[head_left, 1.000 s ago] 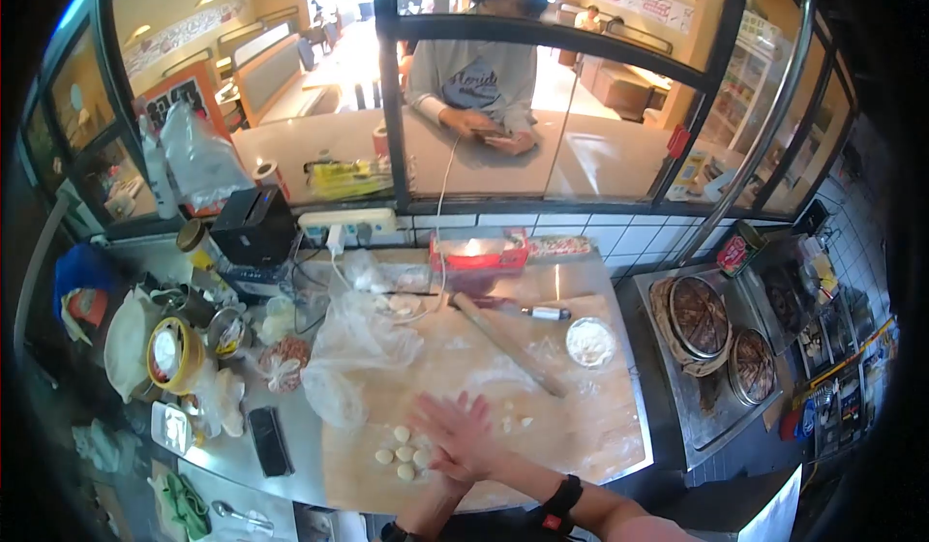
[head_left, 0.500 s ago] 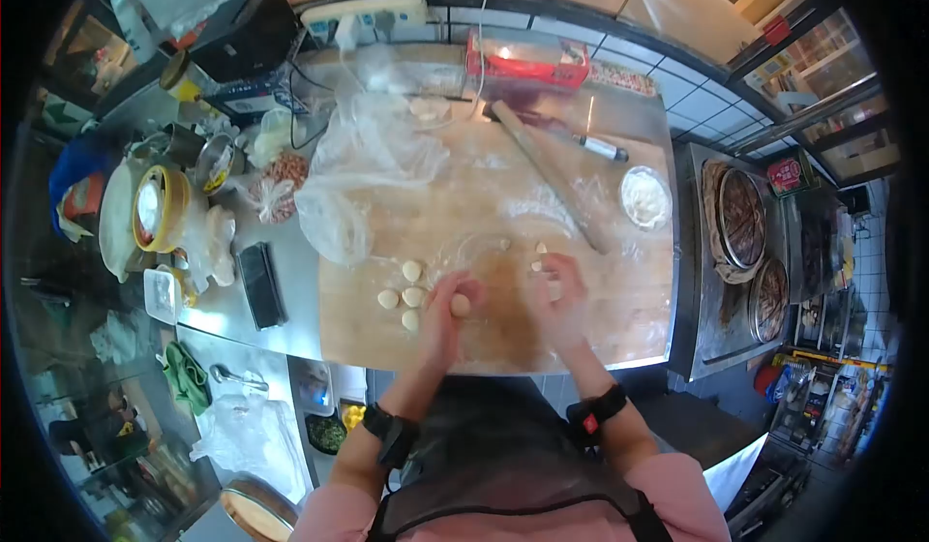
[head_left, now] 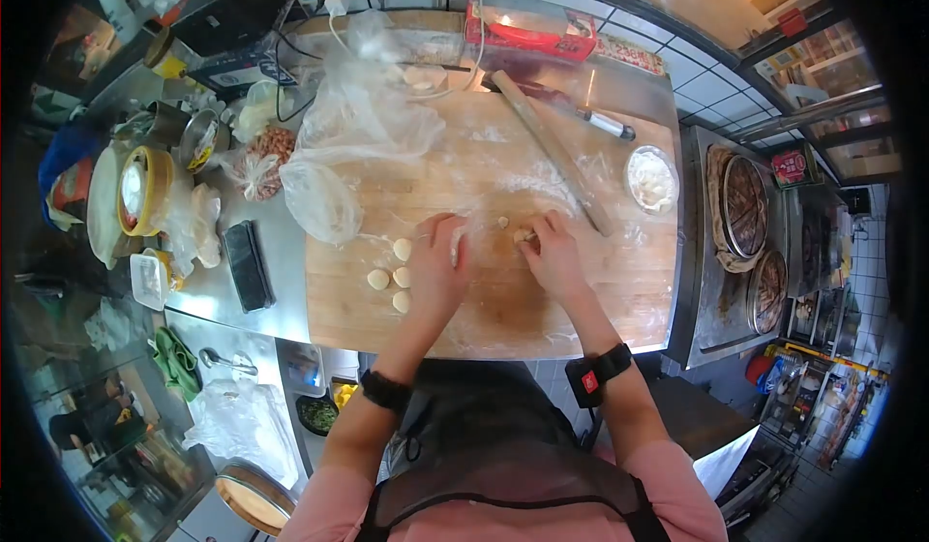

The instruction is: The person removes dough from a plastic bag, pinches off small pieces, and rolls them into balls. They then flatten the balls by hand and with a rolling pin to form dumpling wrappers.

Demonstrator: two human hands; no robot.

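My left hand [head_left: 440,266] is over the wooden board [head_left: 610,290], its fingers loosely curved and parted from the thumb. What lies beneath its palm is hidden. Just left of it rest several small pale dough balls [head_left: 378,279]. My right hand [head_left: 558,263] pinches a small piece of dough [head_left: 524,236] at its fingertips. Between my hands, slightly farther away, sits a tiny dough bit [head_left: 503,222]. Loose flour [head_left: 527,186] whitens the wood beyond my hands.
A rolling pin [head_left: 552,153] lies slanted toward the back, with a bowl of flour [head_left: 651,179] to its right. Clear plastic bags [head_left: 324,198] cover the board's back left. Left stands a dark phone-like case [head_left: 248,265]. Round pans [head_left: 743,208] stand at right.
My left hand has moved forward, and the dough ball seen in it before is out of sight. My right hand has moved slightly forward and now pinches a dough piece. The view has shifted slightly.
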